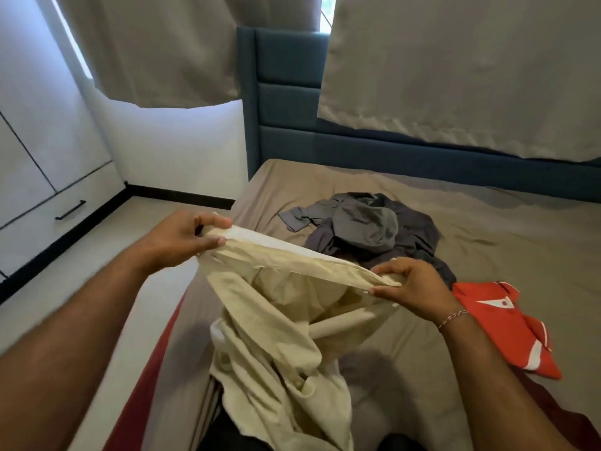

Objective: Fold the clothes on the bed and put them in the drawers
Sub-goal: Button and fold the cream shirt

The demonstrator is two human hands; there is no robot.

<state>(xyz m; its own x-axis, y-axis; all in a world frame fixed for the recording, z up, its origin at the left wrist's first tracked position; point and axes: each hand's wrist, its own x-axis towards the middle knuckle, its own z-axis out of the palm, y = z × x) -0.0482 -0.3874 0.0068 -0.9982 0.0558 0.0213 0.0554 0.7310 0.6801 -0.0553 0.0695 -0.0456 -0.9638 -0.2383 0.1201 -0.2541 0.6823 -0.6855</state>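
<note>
I hold a cream garment [276, 320] up over the near edge of the bed [487, 255]. My left hand [182, 237] pinches its top edge at the left end, and my right hand [413, 284] pinches the same edge at the right end. The edge is stretched between them and the rest hangs crumpled toward me. A heap of grey clothes [367, 229] lies in the middle of the bed beyond my hands. A red shirt with white trim [500, 323] lies flat on the bed to the right of my right wrist.
White cupboard fronts with a drawer and black handle [70, 209] stand at the left across a strip of pale floor [107, 301]. A blue padded headboard [286, 102] and grey curtains [455, 66] rise behind the bed.
</note>
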